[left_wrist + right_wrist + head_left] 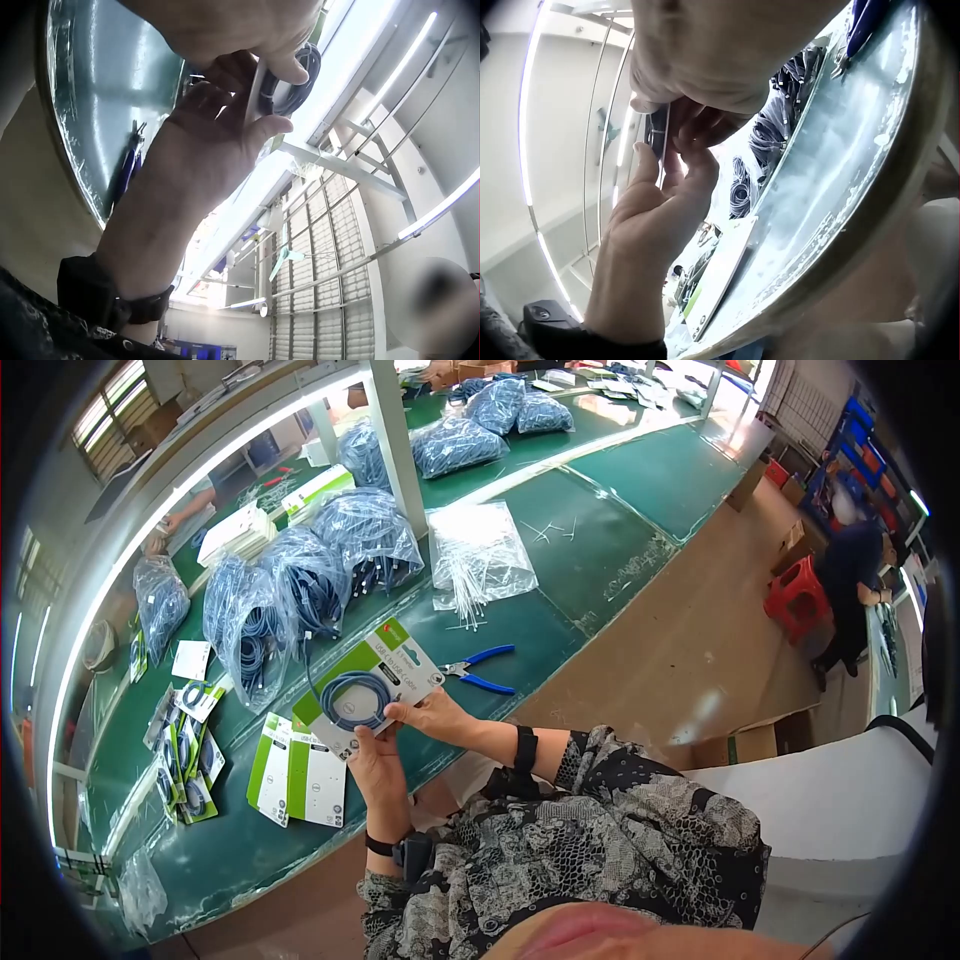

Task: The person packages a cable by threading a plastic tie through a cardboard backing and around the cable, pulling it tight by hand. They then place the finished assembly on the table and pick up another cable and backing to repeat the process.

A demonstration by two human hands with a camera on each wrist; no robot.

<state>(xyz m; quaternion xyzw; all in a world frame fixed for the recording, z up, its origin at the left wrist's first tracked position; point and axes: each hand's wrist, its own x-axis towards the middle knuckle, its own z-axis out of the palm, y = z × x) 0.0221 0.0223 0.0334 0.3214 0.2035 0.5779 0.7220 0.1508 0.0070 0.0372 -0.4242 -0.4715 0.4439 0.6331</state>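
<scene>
Above the table (pixel 585 515), near its front edge, the card (pixel 415 678) with its coiled cable (pixel 375 684) reaches forward from your hands: likely light, springy coil, stiff but creasable card, best held by its borders. Your left hand (pixel 378 768) pinches its near edge; your right hand (pixel 438 718) pinches farther right, fingers behind seemingly curled, mostly hidden.

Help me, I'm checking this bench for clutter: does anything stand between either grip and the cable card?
Nothing visible does. The left grip and the right grip both hold the cable card directly. The blue-handled pliers lie on the table beside them, not in between.
</scene>
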